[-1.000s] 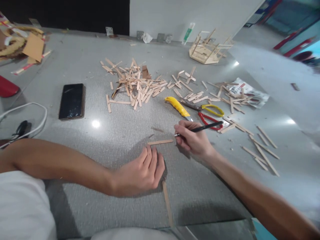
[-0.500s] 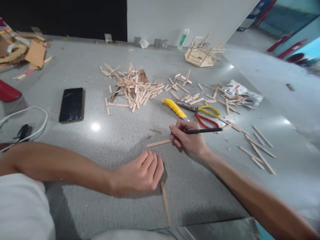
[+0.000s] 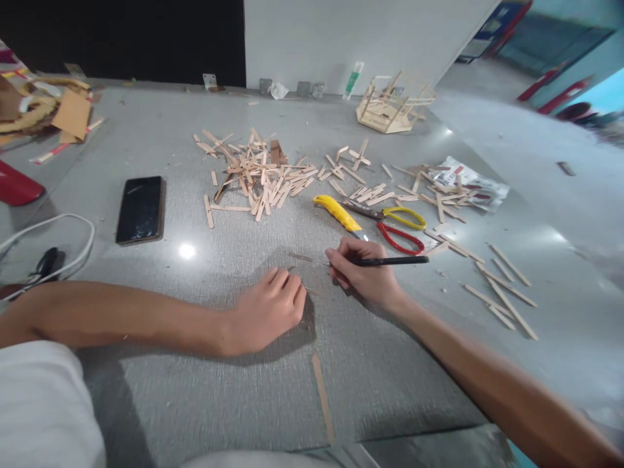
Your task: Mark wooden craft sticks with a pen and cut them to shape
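Observation:
My left hand (image 3: 273,309) is closed, knuckles up, in the middle of the table. A thin wooden craft stick (image 3: 316,292) juts out from its fingers toward the right; the rest is hidden under the hand. In my right hand (image 3: 363,266) a black pen (image 3: 390,261) is pinched, its tip pointing left above the tabletop. Another craft stick (image 3: 322,396) lies near the front edge, below my left hand. A thin sliver of wood (image 3: 301,257) rests just left of the pen tip.
Beyond my hands lie a yellow utility knife (image 3: 337,213), scissors (image 3: 402,238) with red and yellow handles, and a heap of craft sticks (image 3: 266,170). A phone (image 3: 140,209) is at left. A wooden stick frame (image 3: 390,114) stands at the back, and more sticks (image 3: 507,292) lie right.
My left hand has moved up and left onto the craft stick, which now shows narrower and tilted the other way. The right hand still holds the pen.

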